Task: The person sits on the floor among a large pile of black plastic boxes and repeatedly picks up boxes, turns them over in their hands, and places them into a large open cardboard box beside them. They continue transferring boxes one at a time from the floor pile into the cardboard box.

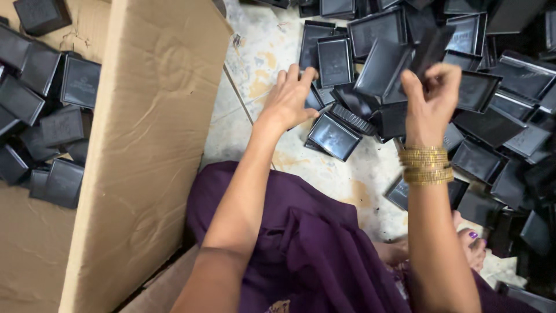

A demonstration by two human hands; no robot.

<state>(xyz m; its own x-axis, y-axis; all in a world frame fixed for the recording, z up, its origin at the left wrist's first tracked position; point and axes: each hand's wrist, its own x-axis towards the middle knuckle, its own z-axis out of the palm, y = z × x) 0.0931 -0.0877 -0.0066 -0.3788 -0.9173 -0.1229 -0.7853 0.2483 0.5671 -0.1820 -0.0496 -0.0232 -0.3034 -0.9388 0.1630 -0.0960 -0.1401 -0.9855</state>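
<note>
My purple skirt [301,243] covers my lap; my left hand [289,98] rests spread on the floor pile [492,145], my right hand [431,95] pinches a black tray [385,66]. Some trays lie in the cardboard box [150,145]; most remain outside.

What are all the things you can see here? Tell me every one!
Loose trays: too many to count, black, shallow and rectangular, heaped on the floor at top and right.
Trays in the box: about a dozen, black, at far left.
Cardboard box: one, brown, left side, flap standing up.
Floor: pale, stained tiles, bare at top centre.
Garment: one, purple, over the lap at bottom.
Bangles: a stack, gold, on the right wrist.
Foot: one, painted toenail, lower right.
Left hand: reaching into the tray pile.
Right hand: raised, gripping a black tray.
</note>
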